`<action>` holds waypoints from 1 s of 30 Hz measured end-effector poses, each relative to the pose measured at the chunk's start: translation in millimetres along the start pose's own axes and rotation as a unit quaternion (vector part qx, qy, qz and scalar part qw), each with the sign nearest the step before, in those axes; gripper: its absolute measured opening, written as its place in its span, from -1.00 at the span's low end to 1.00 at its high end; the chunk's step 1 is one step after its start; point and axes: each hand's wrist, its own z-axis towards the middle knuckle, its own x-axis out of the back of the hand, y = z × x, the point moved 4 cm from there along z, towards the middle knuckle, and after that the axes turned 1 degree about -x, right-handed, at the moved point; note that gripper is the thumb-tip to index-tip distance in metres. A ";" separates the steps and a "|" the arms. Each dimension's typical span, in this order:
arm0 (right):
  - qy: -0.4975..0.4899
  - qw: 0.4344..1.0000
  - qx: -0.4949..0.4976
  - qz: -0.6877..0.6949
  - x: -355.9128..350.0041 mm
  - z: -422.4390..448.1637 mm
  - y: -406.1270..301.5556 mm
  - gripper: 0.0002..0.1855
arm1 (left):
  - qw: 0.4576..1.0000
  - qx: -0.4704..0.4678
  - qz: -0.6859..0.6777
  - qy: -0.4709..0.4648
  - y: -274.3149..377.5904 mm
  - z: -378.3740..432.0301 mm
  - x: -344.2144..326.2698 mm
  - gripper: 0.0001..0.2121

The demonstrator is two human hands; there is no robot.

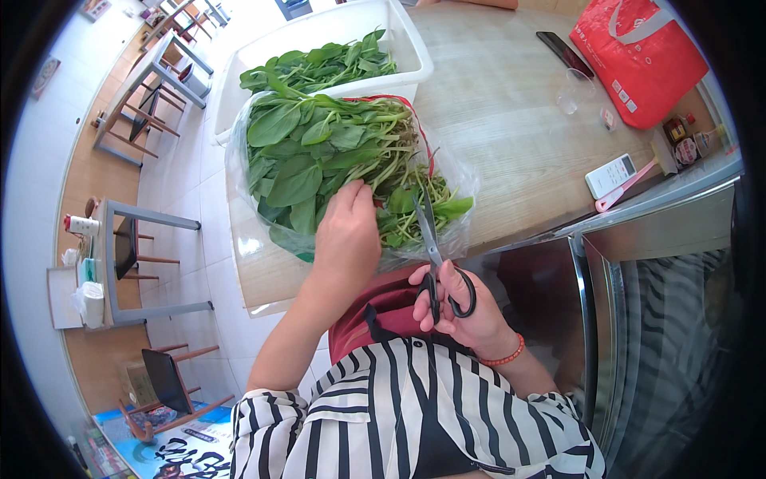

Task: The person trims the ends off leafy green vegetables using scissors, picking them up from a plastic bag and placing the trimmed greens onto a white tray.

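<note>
A clear plastic bag lies spread on the table, filled with leafy green vegetables, leaves to the left and stems to the right. My left hand rests on the leaves and stems at the near side of the pile; its fingertips are partly hidden among them. My right hand holds black-handled scissors, fingers through the handles, blades slightly apart and pointing at the stems. A red tie runs along the bag's far edge. Beyond the bag, a white plastic tub holds loose green leaves.
On the wooden table lie a phone, a clear cup, a white remote control and a pink-handled tool. A red bag stands at the far right. Part of another person's arm shows at the table's far edge.
</note>
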 end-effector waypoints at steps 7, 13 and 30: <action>-0.056 0.996 -0.010 -0.066 -3.4 -9.1 -3.6 -0.51 | 0.993 0.047 -0.103 0.039 -5.2 5.4 3.6 -0.82; -0.110 0.982 0.026 -0.152 -10.8 -9.3 -8.4 -0.55 | 0.941 0.151 -0.301 0.017 -17.1 23.2 39.1 -0.86; -0.068 0.966 -0.001 -0.248 -13.4 1.2 -0.2 -0.65 | 0.915 0.186 -0.293 -0.207 -15.6 22.8 33.4 -0.67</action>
